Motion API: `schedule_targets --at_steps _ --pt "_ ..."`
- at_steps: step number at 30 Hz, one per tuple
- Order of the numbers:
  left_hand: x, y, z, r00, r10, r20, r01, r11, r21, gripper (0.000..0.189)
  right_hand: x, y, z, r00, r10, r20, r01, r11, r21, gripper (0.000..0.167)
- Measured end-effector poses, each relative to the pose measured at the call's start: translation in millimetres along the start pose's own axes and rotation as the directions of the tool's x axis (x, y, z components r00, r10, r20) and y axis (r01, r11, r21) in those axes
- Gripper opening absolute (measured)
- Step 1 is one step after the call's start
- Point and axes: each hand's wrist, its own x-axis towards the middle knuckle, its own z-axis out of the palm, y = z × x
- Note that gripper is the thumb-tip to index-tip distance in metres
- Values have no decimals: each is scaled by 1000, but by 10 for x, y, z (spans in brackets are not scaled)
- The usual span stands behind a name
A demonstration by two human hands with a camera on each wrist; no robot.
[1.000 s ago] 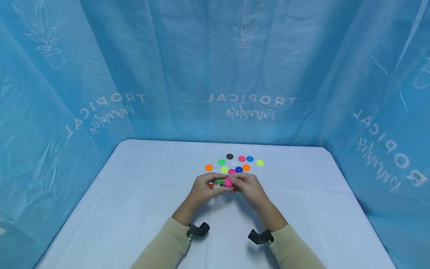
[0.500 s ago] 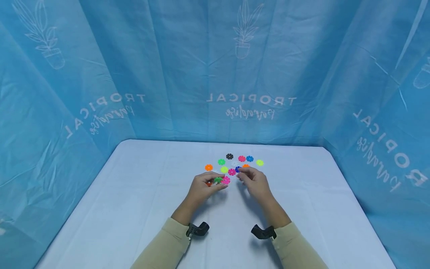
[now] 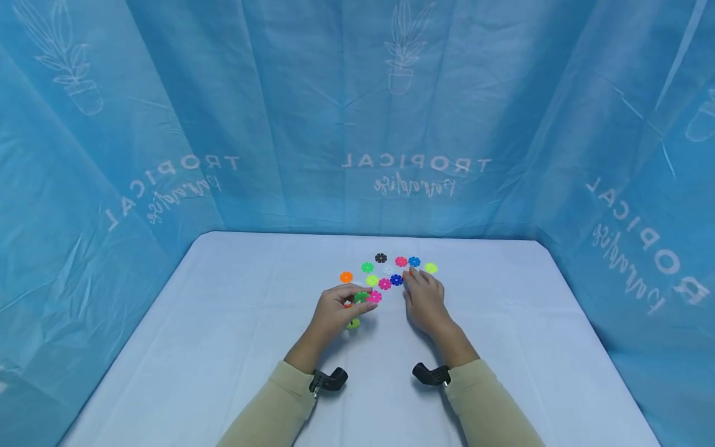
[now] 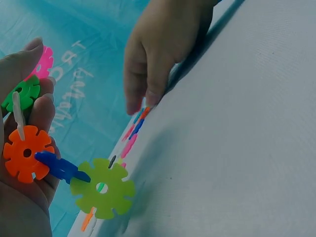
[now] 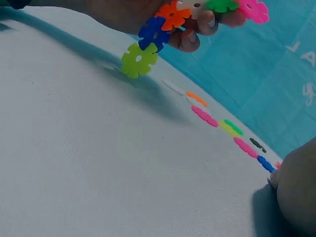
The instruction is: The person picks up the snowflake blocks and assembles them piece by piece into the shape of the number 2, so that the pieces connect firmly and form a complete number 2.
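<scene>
My left hand (image 3: 331,311) holds a chain of notched plastic discs above the table, gripping it near the pink disc (image 3: 375,297) and the green disc (image 4: 28,91). Below these hang a white disc (image 4: 19,116), an orange disc (image 4: 27,168), a blue disc (image 4: 58,167) and, lowest, a yellow-green disc (image 4: 106,190), slotted edge to edge. At the right of the loose discs, my right hand (image 3: 427,304) reaches down with thumb and fingers pinching another orange disc (image 4: 146,112), mostly hidden under the fingertips.
Loose discs lie flat beyond the hands, among them a dark blue disc (image 3: 396,280), a magenta disc (image 3: 385,284), a black disc (image 3: 381,257) and a yellow disc (image 3: 431,268). A white cloth covers the table (image 3: 223,347). Blue printed curtains (image 3: 313,124) surround it.
My right hand has left the pink end of the chain and moved right and away to the orange disc on the table. The left hand keeps the chain; its yellow-green end now shows below.
</scene>
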Motion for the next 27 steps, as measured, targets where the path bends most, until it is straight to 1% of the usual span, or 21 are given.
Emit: schedule_targets --at_steps 3,5,7,10,12,14,16,18,21,24,27 --pt "-1 6 -5 1000 8 0 -8 1000 -2 29 -8 -7 6 1000 9 23 -8 1000 -27 47" --pt "-3 5 -8 1000 12 1 -12 1000 0 29 -25 -11 -7 1000 7 0 -7 1000 -23 39" --pt "-6 4 -10 1000 15 1 -15 1000 4 28 -46 -16 -25 999 12 -32 -12 1000 17 30" --pt "-13 2 -11 1000 8 4 -8 1000 6 29 -74 -24 -54 997 47 -62 -38 989 141 18" --pt "-19 5 -13 1000 5 6 -5 1000 2 29 -90 -26 -75 995 95 -41 -82 964 253 19" --pt "-26 12 -17 1000 -2 8 2 1000 -2 30 -102 -26 -100 989 145 -4 -135 930 342 25" --pt "-32 21 -22 1000 -10 9 10 1000 -5 30 -110 -19 -124 983 178 34 -177 902 394 31" --pt "-35 26 -25 1000 -16 9 16 1000 -4 30 -117 -13 -156 979 193 61 -200 878 434 33" --pt "-32 32 -31 1000 -18 5 18 1000 6 29 -130 -10 -216 982 172 74 -186 853 487 31" --pt "-21 32 -39 1000 -7 5 7 1000 16 28 -149 -33 -296 987 140 84 -163 803 573 23" --pt "-12 33 -51 1000 1 9 -1 1000 13 28 -164 -78 -381 993 75 88 -114 734 669 15"
